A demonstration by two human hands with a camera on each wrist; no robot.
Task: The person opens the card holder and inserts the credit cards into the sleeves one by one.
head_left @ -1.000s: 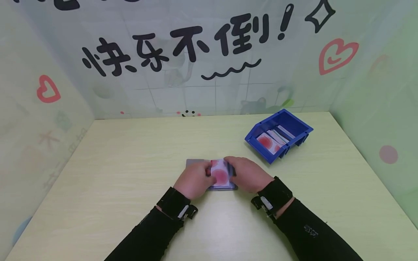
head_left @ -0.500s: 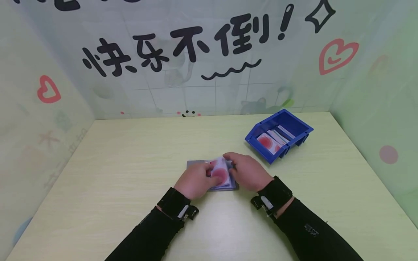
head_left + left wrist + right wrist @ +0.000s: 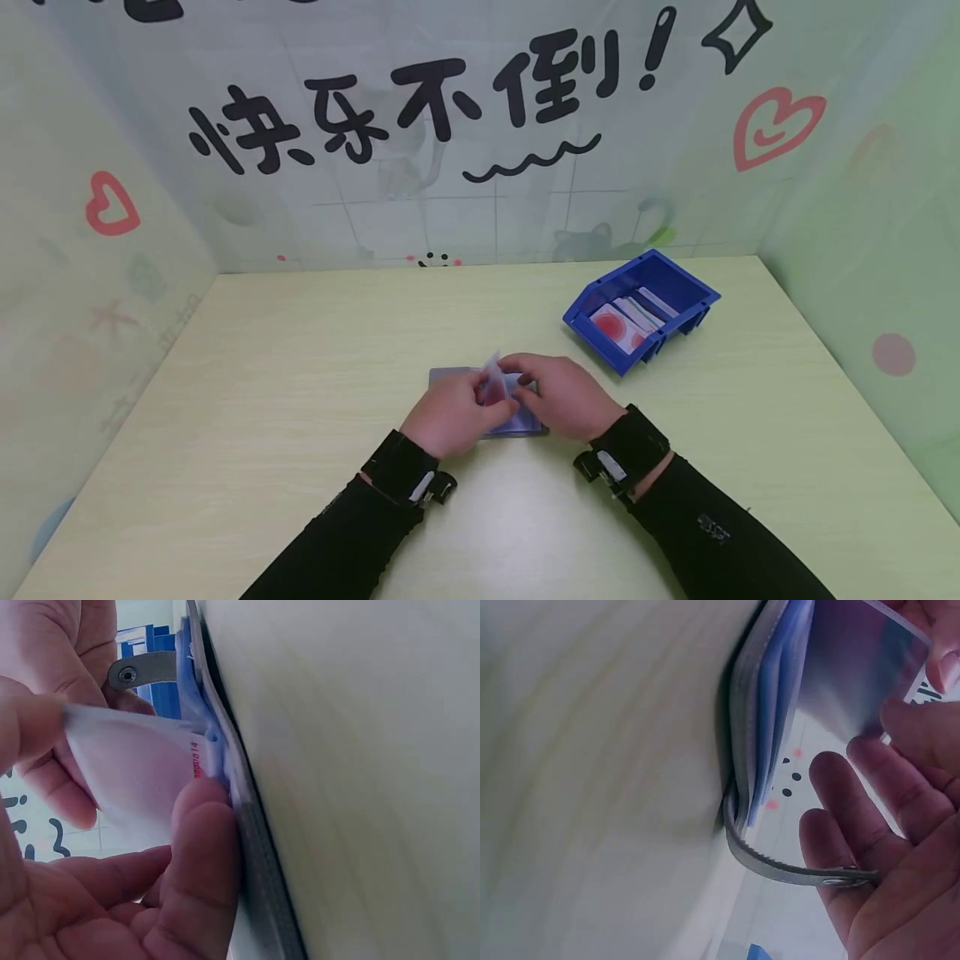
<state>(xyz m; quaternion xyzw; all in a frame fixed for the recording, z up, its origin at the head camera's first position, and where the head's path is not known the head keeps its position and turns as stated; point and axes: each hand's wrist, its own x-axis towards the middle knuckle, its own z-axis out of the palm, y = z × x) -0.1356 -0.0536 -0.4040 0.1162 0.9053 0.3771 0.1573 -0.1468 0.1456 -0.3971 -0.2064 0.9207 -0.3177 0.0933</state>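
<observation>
tipped higher, the card (image 3: 862, 671) points to the album's (image 3: 448, 372) far edge, my left hand (image 3: 450, 417) and right hand (image 3: 566, 398) pinching it.

Pink-printed sleeved card (image 3: 493, 390) rose from near-flat to steeply tilted; right hand (image 3: 564, 396) shifted slightly left; bluish sleeves (image 3: 527, 422) beneath became more exposed.

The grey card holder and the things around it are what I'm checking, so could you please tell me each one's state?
Grey, stitched-edge card holder: open, lying flat
Grey strap with metal snap: unfastened, sticking out
Translucent, pink-printed plastic leaf: raised, tilted
Blue plastic bin: open-topped, holding cards
White, red-printed cards: overlapping inside bin
Left hand: pinching leaf
Right hand: fingers at leaf, grip unclear
</observation>
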